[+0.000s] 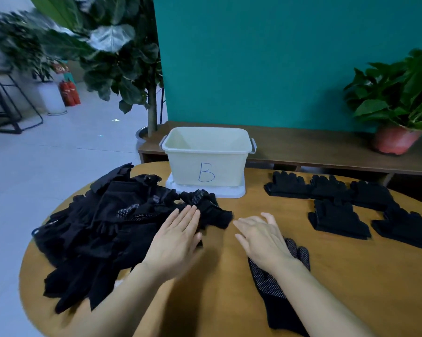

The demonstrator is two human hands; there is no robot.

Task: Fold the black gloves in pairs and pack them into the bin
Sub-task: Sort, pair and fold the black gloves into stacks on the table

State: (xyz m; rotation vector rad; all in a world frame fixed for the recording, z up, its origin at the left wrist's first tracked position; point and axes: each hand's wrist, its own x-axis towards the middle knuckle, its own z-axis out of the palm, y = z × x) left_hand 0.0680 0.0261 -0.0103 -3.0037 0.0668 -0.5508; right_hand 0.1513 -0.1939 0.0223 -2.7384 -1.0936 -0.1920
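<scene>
A loose heap of black gloves (100, 227) covers the left part of the round wooden table (350, 276). My left hand (176, 242) lies flat with straight fingers over the heap's right edge. My right hand (263, 237) is spread, fingers straight, above the upper part of a single dotted black glove (273, 288) lying flat in front of me. Several folded glove pairs (338, 215) lie in rows on the right. The cream bin (207, 156) marked "B" stands at the table's far middle, and its inside looks empty.
The bin sits on a white lid (231, 192). Behind the table runs a low wooden bench (314, 144) against a teal wall, with a potted plant (397, 139) on its right end. A tall leafy plant (122, 57) stands at the back left.
</scene>
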